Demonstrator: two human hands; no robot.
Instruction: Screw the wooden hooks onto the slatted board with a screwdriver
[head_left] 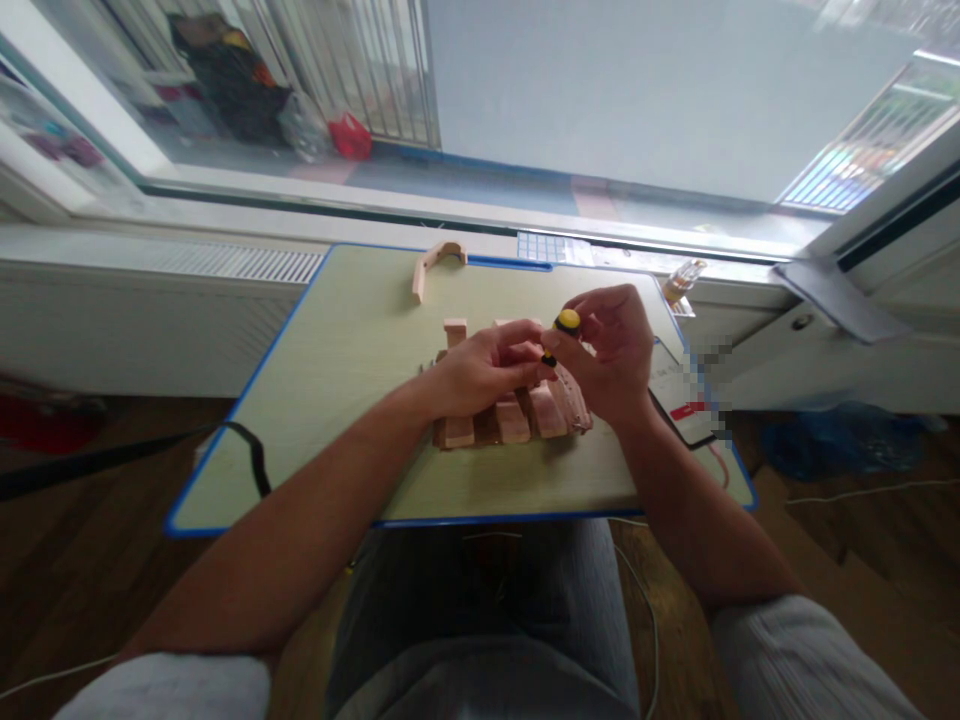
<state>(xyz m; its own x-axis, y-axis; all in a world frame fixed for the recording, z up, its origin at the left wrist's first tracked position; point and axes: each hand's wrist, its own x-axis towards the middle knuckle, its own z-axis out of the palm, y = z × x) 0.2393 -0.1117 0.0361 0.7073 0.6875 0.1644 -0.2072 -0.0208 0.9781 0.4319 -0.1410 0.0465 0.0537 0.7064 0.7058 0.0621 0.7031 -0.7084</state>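
A wooden slatted assembly [517, 415] lies in the middle of a small blue-edged table [322, 400]. My left hand [487, 370] rests on top of it with fingers curled, pinching near the tip of a screwdriver. My right hand [611, 350] is closed round the screwdriver's yellow-and-black handle [564, 325], held just above the wooden piece. Whatever sits between my left fingertips is too small to make out.
A curved wooden part [433, 265] lies at the table's far edge. A small clear bottle [682, 280] stands at the far right corner, with papers [686, 395] on the right side. A black strap [247, 450] hangs over the left front edge. A window sill runs behind.
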